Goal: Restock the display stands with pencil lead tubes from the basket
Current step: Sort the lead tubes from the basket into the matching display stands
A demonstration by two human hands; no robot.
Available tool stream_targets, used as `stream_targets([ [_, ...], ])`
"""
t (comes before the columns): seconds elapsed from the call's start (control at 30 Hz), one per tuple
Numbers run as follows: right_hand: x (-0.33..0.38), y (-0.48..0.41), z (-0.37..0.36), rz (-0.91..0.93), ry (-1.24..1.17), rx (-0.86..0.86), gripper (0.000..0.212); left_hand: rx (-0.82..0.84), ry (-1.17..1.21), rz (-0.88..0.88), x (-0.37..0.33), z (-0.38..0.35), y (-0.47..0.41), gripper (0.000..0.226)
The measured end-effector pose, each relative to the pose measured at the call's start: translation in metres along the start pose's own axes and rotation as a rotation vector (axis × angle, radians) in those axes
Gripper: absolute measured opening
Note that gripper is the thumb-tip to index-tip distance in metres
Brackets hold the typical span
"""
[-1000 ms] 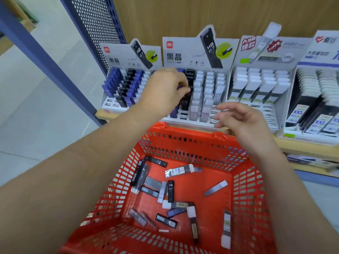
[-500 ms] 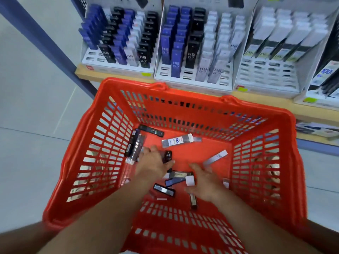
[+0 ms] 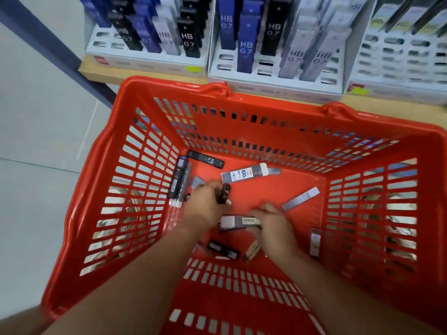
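Far left, a blue shelf post (image 3: 48, 52) is seen slanting down beside the left display stand (image 3: 145, 62), where blue, black and grey tubes marked HB 0.7 are stood in rows. Below, the red basket (image 3: 101, 189) is set right up against the shelf edge, and loose pencil lead tubes are scattered over its floor. Along the left wall a dark pair of tubes (image 3: 178, 182) is laid lengthwise, with a black corner tube (image 3: 205, 159) just beyond. Now the left hand (image 3: 205, 209): it is reached down into the basket, and a black HB tube (image 3: 226, 193) is pinched at its curled fingertips. Just past it, a clear tube marked 100 (image 3: 244, 174) is left lying flat. Up top, the middle display stand (image 3: 273, 87) is shown with open slots along its front. The right hand (image 3: 273, 229) is curled round a grey white-capped tube (image 3: 238, 222), held crosswise between the two hands. Further right, a grey HB tube (image 3: 301, 198) is laid slantwise, apart from the hand, and a last tube (image 3: 315, 241) is seen near the right wall. The right display stand (image 3: 399, 90) is blurred.
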State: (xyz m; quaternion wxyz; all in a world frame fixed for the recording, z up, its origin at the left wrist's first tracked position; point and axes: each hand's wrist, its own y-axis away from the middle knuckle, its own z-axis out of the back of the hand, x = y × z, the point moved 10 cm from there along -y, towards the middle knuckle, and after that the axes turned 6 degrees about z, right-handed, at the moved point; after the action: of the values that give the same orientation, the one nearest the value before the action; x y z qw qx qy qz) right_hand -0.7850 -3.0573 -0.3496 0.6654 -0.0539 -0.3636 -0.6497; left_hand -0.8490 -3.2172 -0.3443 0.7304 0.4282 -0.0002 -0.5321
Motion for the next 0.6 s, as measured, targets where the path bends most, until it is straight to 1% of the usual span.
stream_targets([
  [0.07,-0.015,-0.009,0.011,-0.111,-0.208,-0.049,0.019,0.103,0.351,0.134,0.009,0.004,-0.002,0.029],
  [0.1,-0.024,-0.012,0.015,-0.206,-0.362,-0.053,0.018,0.169,0.508,0.195,0.010,0.005,0.000,0.030],
  [0.17,-0.038,-0.010,0.017,-0.425,-0.727,-0.074,0.021,0.322,0.781,0.277,0.004,0.001,0.009,0.028],
  [0.23,-0.034,-0.004,0.021,-0.572,-1.035,-0.121,0.020,0.424,1.008,0.329,-0.009,-0.003,0.022,0.029],
  [0.3,-0.022,0.003,0.029,-0.642,-1.231,-0.198,0.021,0.437,1.078,0.327,-0.026,-0.001,0.039,0.026],
  [0.37,-0.004,0.008,0.040,-0.664,-1.367,-0.266,0.020,0.429,1.101,0.287,-0.048,0.000,0.061,0.015],
  [0.4,0.007,0.009,0.046,-0.657,-1.427,-0.300,0.021,0.410,1.117,0.269,-0.059,0.003,0.072,0.014],
  [0.5,0.037,0.016,0.067,-0.615,-1.579,-0.393,0.034,0.274,1.161,0.180,-0.081,0.023,0.094,0.026],
  [0.6,0.055,0.032,0.097,-0.553,-1.604,-0.482,0.034,0.199,1.161,0.029,-0.106,0.051,0.118,0.041],
])
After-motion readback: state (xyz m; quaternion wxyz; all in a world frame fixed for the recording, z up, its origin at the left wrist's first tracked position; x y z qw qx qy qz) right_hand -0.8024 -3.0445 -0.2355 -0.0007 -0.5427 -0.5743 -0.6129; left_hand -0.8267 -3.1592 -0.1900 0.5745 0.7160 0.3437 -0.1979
